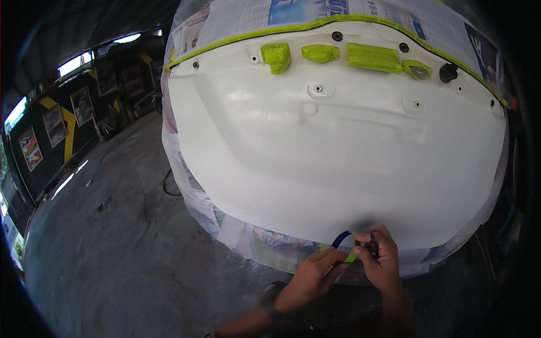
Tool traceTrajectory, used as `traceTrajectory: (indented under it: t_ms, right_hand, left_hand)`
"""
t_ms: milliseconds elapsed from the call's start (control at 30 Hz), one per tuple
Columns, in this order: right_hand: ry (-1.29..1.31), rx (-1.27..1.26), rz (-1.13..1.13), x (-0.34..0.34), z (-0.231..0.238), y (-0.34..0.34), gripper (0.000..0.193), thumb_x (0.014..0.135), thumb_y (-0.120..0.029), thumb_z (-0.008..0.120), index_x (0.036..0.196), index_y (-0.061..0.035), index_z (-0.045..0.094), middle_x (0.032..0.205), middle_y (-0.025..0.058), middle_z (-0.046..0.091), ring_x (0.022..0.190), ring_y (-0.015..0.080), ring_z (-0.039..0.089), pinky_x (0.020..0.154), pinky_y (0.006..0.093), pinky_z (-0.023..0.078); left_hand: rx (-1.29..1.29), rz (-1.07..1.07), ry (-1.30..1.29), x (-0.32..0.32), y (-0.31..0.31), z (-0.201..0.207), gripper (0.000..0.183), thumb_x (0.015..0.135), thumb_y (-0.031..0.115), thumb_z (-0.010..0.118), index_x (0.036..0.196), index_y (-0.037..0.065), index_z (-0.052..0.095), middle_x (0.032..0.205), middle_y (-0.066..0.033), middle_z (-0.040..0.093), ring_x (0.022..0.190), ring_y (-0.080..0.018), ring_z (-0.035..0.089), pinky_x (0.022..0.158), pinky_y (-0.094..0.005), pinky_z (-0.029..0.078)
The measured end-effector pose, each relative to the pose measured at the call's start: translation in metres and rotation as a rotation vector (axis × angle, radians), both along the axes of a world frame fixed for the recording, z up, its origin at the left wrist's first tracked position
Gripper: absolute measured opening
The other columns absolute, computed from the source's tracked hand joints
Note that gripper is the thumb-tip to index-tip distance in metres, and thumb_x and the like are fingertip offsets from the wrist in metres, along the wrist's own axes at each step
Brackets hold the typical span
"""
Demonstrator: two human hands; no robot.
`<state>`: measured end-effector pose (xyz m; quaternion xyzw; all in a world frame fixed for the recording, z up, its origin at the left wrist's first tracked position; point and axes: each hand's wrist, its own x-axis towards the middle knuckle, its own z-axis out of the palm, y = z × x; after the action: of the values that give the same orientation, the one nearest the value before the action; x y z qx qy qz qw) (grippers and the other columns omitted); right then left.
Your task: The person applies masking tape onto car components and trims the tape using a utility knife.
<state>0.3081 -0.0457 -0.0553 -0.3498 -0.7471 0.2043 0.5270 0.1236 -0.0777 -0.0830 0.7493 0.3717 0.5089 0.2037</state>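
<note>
Holds a ring-shaped roll of yellow-green tape [341,238], blue on its inner face, between the fingers of both hands, in front of the white panel's [338,169] lower edge. Curls the fingers of the left hand [309,277] nearly closed against the roll's lower left side. Brings the thumb and forefinger of the right hand [383,262] almost together on the roll's right edge, with the remaining fingers bent inward. Shows a small dark thing [373,245] among the right fingers, too unclear to name; cannot tell whether gripped or merely behind. Wears a dark band [269,304] on the wrist below the left fingers.

Spreads broad and glossy beyond the fingers, in the panel's case, with a dark patch [369,219] just above the right fingertips. Carries yellow-green wrapped patches [374,57] and a black round plug [448,72] near the far edge, well apart from the fingers. Meets newspaper [242,25] farther still, along a line of yellow-green edging tape [248,36]. Stretches grey to the left of the fingers, as concrete floor [112,225].
</note>
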Motion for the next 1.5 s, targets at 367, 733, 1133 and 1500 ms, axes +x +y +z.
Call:
traceTrajectory:
  t_ms: [367, 733, 1133, 1500]
  right_hand:
    - [-0.097, 0.122, 0.116, -0.026, -0.004, 0.021, 0.013, 0.089, 0.005, 0.067, 0.093, -0.0017, 0.057, 0.09, 0.0082, 0.054, 0.074, 0.0152, 0.052, 0.067, 0.0277, 0.044]
    - [-0.163, 0.169, 0.146, -0.036, -0.005, 0.005, 0.016, 0.09, 0.003, 0.069, 0.095, -0.0033, 0.055, 0.091, 0.0118, 0.057, 0.073, 0.024, 0.061, 0.064, 0.0331, 0.05]
    - [-0.375, 0.152, -0.019, -0.006, 0.04, 0.008, 0.03, 0.092, -0.006, 0.068, 0.119, 0.0, 0.056, 0.1, 0.0158, 0.059, 0.077, 0.0332, 0.064, 0.067, 0.0427, 0.05]
    - [-0.714, 0.232, -0.049, -0.018, 0.037, 0.0, 0.025, 0.078, 0.003, 0.069, 0.099, -0.0025, 0.057, 0.092, 0.0122, 0.058, 0.077, 0.035, 0.064, 0.063, 0.0445, 0.051]
  left_hand:
    - [0.007, 0.046, -0.063, -0.026, 0.007, -0.006, 0.017, 0.091, 0.001, 0.072, 0.106, 0.003, 0.065, 0.091, -0.0128, 0.068, 0.086, -0.0306, 0.069, 0.072, -0.0372, 0.054]
    - [-0.066, -0.047, -0.109, -0.041, -0.023, 0.004, 0.029, 0.083, -0.015, 0.068, 0.105, 0.004, 0.066, 0.134, -0.0129, 0.06, 0.086, -0.0177, 0.072, 0.067, -0.0311, 0.057]
    - [-0.409, -0.43, -0.628, -0.047, 0.0, 0.013, 0.063, 0.093, -0.014, 0.056, 0.152, 0.006, 0.044, 0.126, -0.0123, 0.065, 0.095, -0.0202, 0.074, 0.073, -0.0279, 0.059]
    - [-0.371, -0.466, -0.634, -0.045, 0.001, 0.032, 0.075, 0.09, -0.017, 0.058, 0.157, 0.007, 0.034, 0.146, -0.015, 0.051, 0.096, -0.0223, 0.075, 0.074, -0.0264, 0.059]
